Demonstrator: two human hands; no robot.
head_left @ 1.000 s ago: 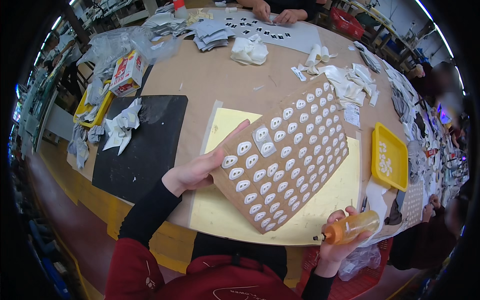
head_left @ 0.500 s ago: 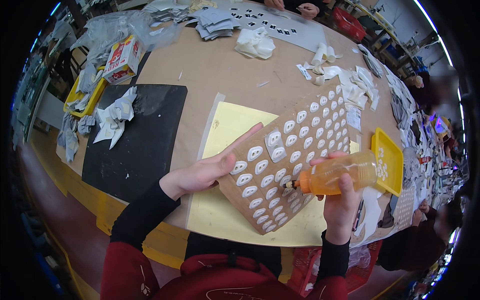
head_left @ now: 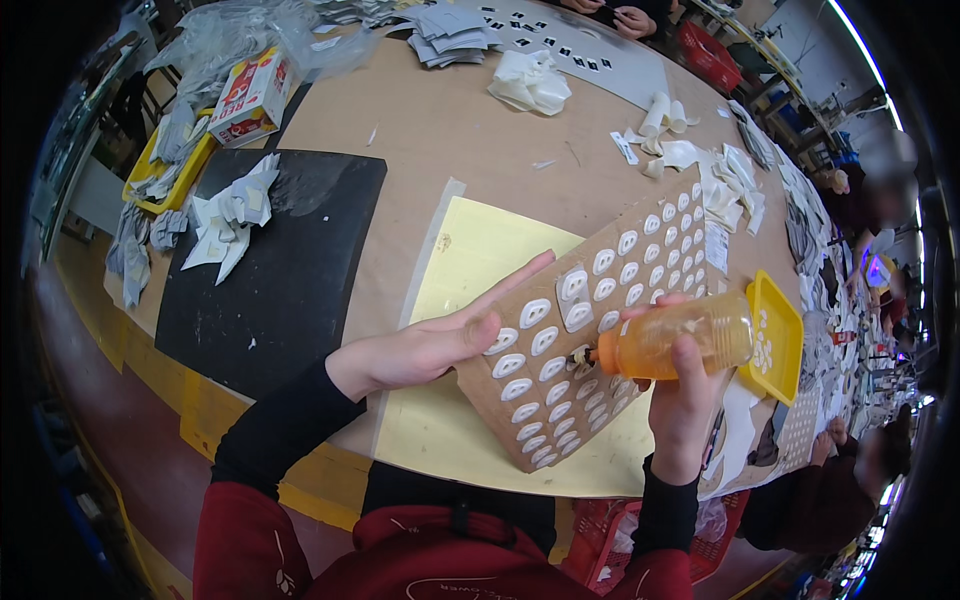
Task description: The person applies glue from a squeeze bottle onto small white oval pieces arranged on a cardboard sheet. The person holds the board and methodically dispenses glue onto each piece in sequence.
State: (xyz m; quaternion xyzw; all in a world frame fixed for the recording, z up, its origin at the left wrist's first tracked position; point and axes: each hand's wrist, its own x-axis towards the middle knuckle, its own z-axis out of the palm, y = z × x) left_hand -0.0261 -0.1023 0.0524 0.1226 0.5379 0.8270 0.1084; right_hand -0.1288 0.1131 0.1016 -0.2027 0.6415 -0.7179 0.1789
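Note:
My left hand (head_left: 425, 350) grips a brown cardboard panel (head_left: 492, 414) by its left edge, thumb on top and fingers stretched along and under it. The panel is tilted above a pale yellow sheet (head_left: 480, 240). Rows of small white oval pieces (head_left: 535, 311) with two dark slots cover it, and a grey-backed pair (head_left: 575, 299) stands out among them. Wrapped in my right hand (head_left: 682, 415) is a squeeze bottle (head_left: 685, 337) of amber liquid with an orange cap. It lies nearly level, its dark narrow tip close over the pieces; whether it touches is unclear.
A black mat (head_left: 280, 290) with crumpled scraps (head_left: 235, 215) lies left. Right of the panel is a yellow tray (head_left: 790, 365) with small white pieces. White scraps (head_left: 735, 190) and a crumpled white bundle (head_left: 530, 82) lie farther back. Another person's hands (head_left: 632, 20) are at the far edge.
The view has shifted slightly. Across the panel, the bottle's tip has moved a little left and away from me. Both hands keep their holds.

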